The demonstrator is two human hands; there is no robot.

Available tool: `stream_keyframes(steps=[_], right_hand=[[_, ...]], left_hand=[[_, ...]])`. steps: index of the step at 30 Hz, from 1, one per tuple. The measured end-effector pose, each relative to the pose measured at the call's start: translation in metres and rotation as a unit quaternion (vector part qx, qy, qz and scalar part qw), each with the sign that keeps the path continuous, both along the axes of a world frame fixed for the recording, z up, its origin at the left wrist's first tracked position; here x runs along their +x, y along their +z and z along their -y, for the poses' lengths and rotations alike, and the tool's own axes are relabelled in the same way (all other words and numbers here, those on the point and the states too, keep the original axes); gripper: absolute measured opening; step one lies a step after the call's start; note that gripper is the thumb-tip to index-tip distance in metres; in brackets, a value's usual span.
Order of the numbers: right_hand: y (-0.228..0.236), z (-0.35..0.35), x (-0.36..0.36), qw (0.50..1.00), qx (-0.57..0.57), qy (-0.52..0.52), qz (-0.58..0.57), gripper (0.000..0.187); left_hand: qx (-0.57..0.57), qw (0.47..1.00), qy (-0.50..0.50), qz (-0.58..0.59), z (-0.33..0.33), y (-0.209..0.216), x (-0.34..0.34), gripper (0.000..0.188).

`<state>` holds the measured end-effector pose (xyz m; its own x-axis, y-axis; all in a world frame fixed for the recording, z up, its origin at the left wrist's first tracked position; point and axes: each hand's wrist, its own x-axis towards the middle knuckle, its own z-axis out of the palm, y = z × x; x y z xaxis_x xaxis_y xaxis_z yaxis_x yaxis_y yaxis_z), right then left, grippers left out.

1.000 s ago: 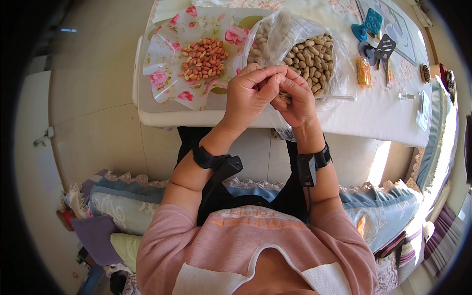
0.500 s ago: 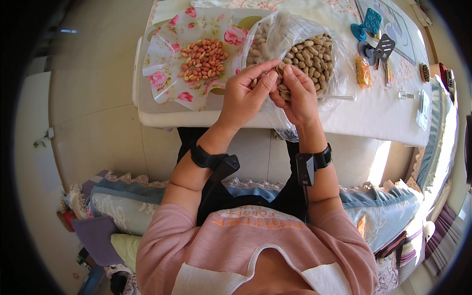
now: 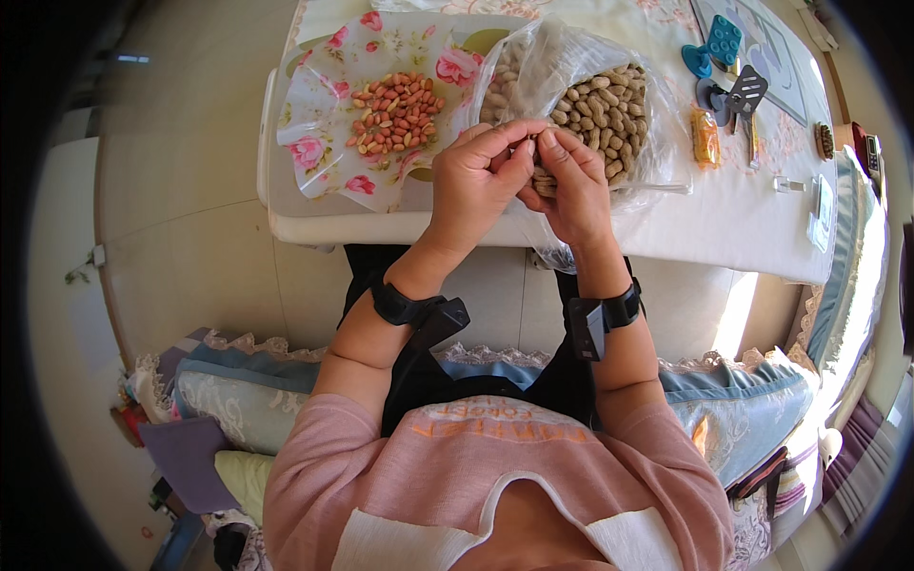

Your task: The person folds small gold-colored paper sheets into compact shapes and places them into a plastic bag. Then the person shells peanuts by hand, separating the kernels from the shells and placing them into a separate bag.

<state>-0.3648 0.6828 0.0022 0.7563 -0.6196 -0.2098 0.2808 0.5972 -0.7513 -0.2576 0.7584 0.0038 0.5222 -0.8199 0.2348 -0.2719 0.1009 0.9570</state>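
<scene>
My left hand (image 3: 473, 181) and my right hand (image 3: 575, 190) meet at the table's near edge, thumbs and forefingers pinched together. Between their tips is a peanut, mostly hidden by the fingers. Right behind them stands a clear plastic bag (image 3: 552, 62) of unshelled peanuts (image 3: 609, 114), its mouth folded open. To the left, a heap of reddish shelled peanuts (image 3: 395, 114) lies on a floral sheet (image 3: 303, 105) with pink roses.
On the table's (image 3: 657, 233) right side are a blue phone stand (image 3: 709, 48), a black slotted holder (image 3: 745, 93), an orange packet (image 3: 705, 140) and a clear plastic piece (image 3: 819, 214). Blue cushions (image 3: 733, 409) line the seat around me.
The fingertips have closed in more tightly, and the peanut shell that showed between them is now mostly covered. Both forearms stay nearly where they were.
</scene>
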Motion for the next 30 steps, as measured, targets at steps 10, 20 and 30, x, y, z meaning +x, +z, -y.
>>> stream_keyframes(steps=[10,20,30], right_hand=[[-0.005,0.000,0.000,0.997,-0.057,0.001,-0.045,0.025],[-0.004,-0.006,0.004,0.981,-0.145,0.002,-0.126,0.025],[0.002,-0.003,0.004,0.989,-0.107,-0.004,-0.105,0.024]], left_hand=[[0.035,0.978,0.059,0.199,-0.002,0.007,0.002,0.016],[0.089,0.993,0.021,0.071,-0.007,0.016,0.006,0.009],[0.020,0.999,0.043,0.018,-0.002,0.006,0.002,0.005]])
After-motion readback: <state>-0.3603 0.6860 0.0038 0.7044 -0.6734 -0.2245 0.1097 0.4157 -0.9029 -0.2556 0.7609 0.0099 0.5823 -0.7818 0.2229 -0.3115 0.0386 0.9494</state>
